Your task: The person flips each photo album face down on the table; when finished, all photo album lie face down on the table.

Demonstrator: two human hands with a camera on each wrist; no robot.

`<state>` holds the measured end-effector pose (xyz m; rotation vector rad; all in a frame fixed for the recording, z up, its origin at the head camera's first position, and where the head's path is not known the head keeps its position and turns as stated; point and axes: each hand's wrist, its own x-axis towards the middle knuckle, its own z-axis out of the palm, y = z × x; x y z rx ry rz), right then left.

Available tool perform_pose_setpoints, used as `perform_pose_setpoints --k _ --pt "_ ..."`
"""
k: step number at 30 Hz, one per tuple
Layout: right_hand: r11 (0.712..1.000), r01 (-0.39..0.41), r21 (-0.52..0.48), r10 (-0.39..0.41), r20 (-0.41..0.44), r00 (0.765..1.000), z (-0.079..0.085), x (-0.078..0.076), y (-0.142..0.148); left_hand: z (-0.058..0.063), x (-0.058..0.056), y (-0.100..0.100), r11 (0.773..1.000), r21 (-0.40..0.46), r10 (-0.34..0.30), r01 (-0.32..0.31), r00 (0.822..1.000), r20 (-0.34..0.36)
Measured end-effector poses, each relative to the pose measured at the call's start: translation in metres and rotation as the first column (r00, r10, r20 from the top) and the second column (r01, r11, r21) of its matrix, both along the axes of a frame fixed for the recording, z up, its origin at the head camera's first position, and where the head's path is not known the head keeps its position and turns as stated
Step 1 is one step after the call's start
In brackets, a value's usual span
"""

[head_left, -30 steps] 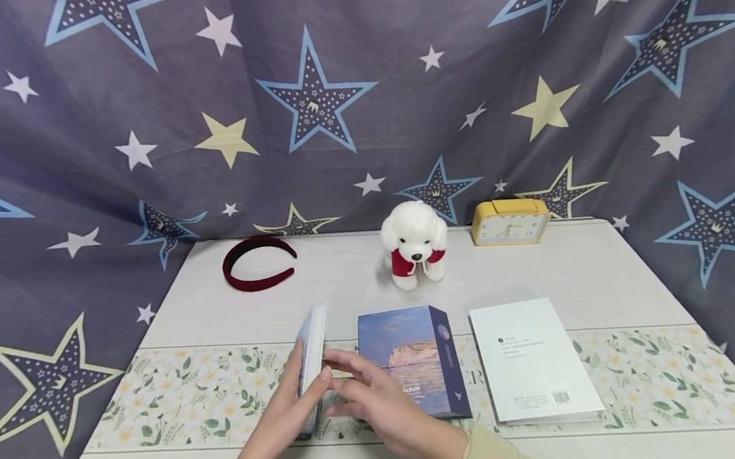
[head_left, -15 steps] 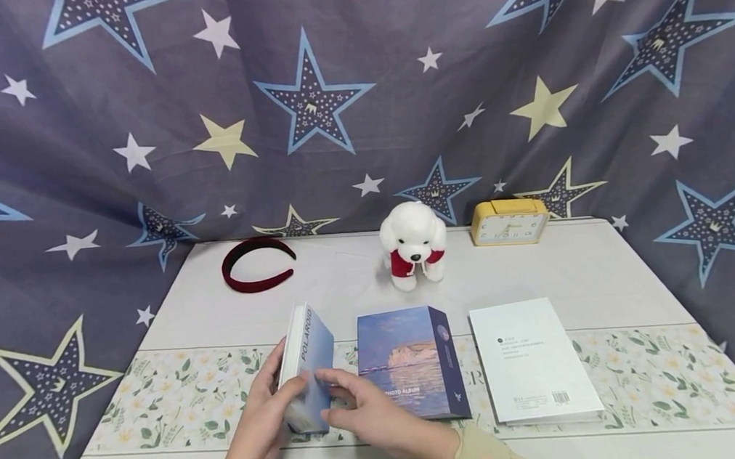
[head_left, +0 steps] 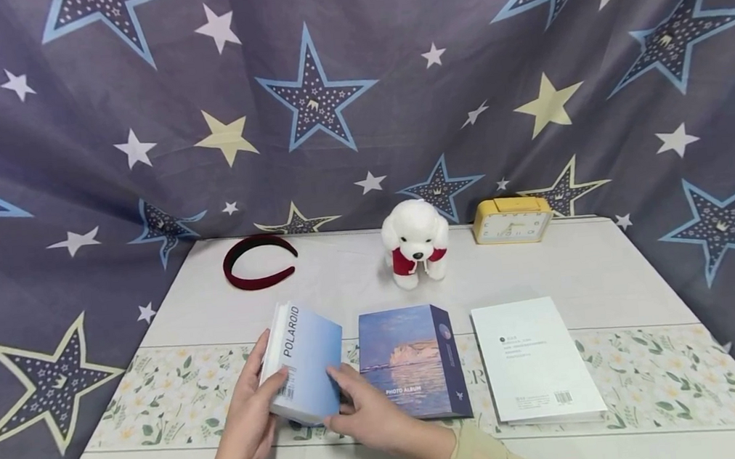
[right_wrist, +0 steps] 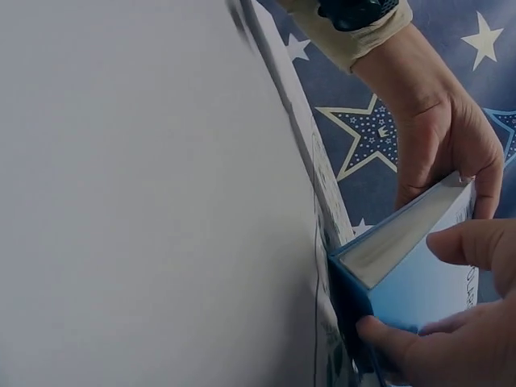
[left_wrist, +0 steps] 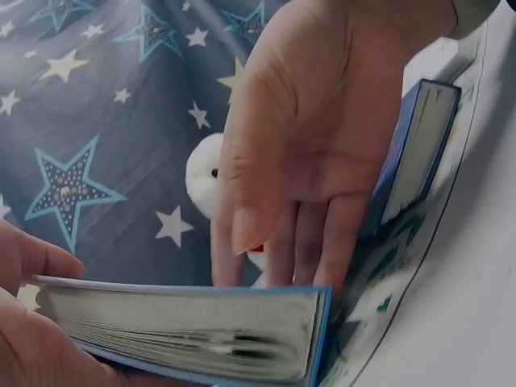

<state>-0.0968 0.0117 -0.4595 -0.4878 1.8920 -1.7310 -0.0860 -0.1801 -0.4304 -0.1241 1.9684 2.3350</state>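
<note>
In the head view, a photo album [head_left: 309,366] with a blue-to-white cover reading POLAROID stands tilted, a little left of the middle. My left hand [head_left: 247,408] grips its left side, with the thumb on the cover. At its right side is my right hand [head_left: 377,411], whose fingers touch the edge. The left wrist view shows that right hand [left_wrist: 314,137] with fairly straight fingers against the album [left_wrist: 185,322] and its thumb off it. Page edges face the camera there. A second album [head_left: 405,365], with a painted cliff and PHOTO ALBUM on its cover, lies just to the right.
A white book [head_left: 536,360] with a barcode lies at the right. Along the back stand a dark red headband [head_left: 233,267], a white plush dog [head_left: 416,243] in red and a yellow alarm clock [head_left: 512,220]. A starry curtain [head_left: 357,114] hangs behind the table.
The POLAROID album has turned from nearly edge-on to showing its blue cover, and it leans back and left. My left hand moved left with it; my right fingers stayed by its right side.
</note>
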Motion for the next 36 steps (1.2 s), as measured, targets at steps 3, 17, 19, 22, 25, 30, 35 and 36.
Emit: perform_pose_setpoints --k 3,17,19,22,25,30,35,36 --pt "0.998 0.036 0.046 -0.034 -0.028 0.999 -0.001 0.001 -0.001 -0.001 -0.001 -0.004 0.998 -0.063 -0.01 0.011 1.0 0.023" --pt "0.954 0.087 0.287 0.002 -0.293 0.956 -0.002 0.001 0.001 -0.015 -0.001 -0.013 0.678 -0.735 -0.029 -0.013 0.999 -0.044" --pt "0.947 0.098 0.307 0.004 -0.315 0.949 -0.002 0.001 0.001 -0.017 -0.002 -0.013 0.666 -0.746 -0.061 -0.006 0.996 -0.061" --pt "0.941 0.108 0.321 0.005 -0.333 0.943 -0.002 0.001 0.001 -0.02 -0.004 -0.014 0.645 -0.764 -0.094 0.018 0.994 -0.057" --pt "0.946 0.106 0.307 0.005 -0.339 0.941 -0.001 0.0 0.001 -0.021 -0.005 -0.015 0.609 -0.791 -0.112 0.064 0.994 -0.006" --pt "0.949 0.09 0.304 0.017 -0.333 0.943 -0.001 -0.001 0.001 -0.023 -0.007 -0.014 0.492 -0.857 -0.147 0.15 0.985 0.088" --pt "0.967 0.054 0.25 0.012 -0.256 0.967 0.001 -0.001 0.008 -0.024 -0.009 -0.013 0.462 -0.876 -0.145 0.14 0.986 0.081" --pt "0.972 0.045 0.232 0.014 -0.248 0.969 0.001 -0.001 0.01 -0.024 -0.009 -0.013 0.457 -0.879 -0.141 0.134 0.987 0.077"
